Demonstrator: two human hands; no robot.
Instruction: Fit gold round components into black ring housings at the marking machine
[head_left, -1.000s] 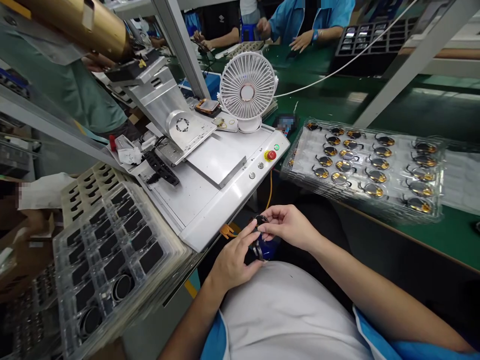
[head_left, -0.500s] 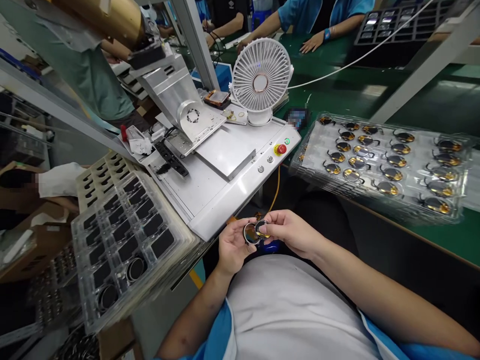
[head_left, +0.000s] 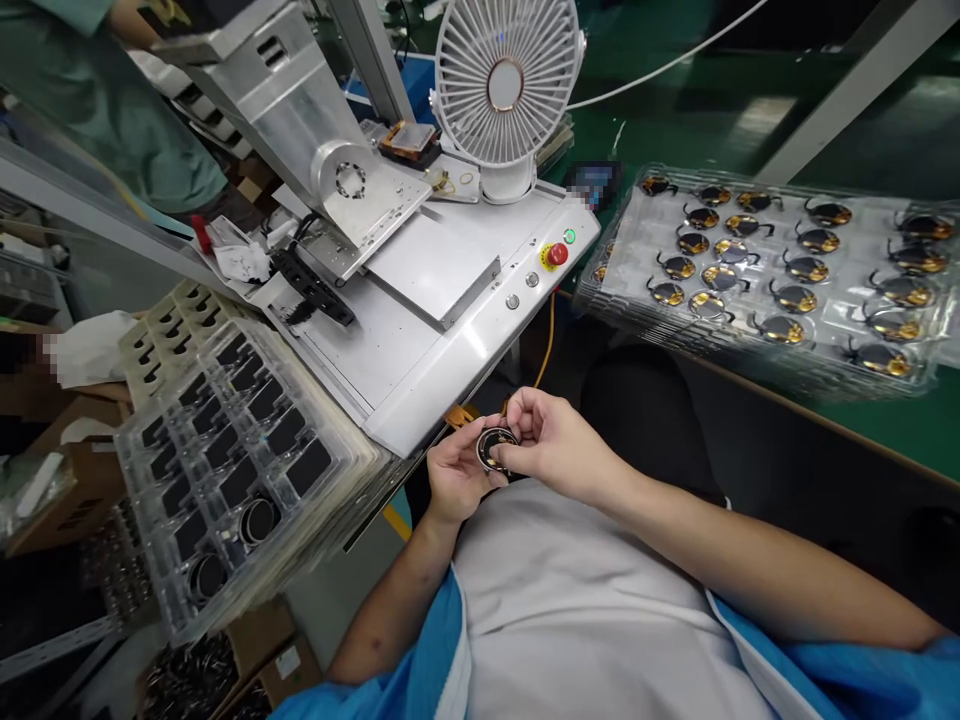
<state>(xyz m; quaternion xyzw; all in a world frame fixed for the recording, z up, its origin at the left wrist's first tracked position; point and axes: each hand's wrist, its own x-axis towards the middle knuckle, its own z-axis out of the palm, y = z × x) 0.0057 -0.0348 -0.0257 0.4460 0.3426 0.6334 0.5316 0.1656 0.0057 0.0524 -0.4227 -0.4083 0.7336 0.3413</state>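
My left hand [head_left: 456,475] is closed around the rim of a round metal watch case [head_left: 481,452], held just in front of my shirt. A dark disc with gold-coloured patches, a round display part [head_left: 493,443], lies inside or on top of the case; how deep it sits I cannot tell. My right hand [head_left: 555,447] bends over it, the thumb pressed on the disc and the fingers curled at the far edge. Those fingers partly cover the disc.
Left stands a stack of clear trays [head_left: 225,450] with black squares and two round cases. A white machine [head_left: 420,400] with a red stop button [head_left: 556,254] and a fan [head_left: 506,85] is ahead. Right, stacked clear trays [head_left: 757,270] hold round display parts.
The display part, held beside the case before, now lies over the case. My right hand has shifted left with it, and the camera view has tilted down.
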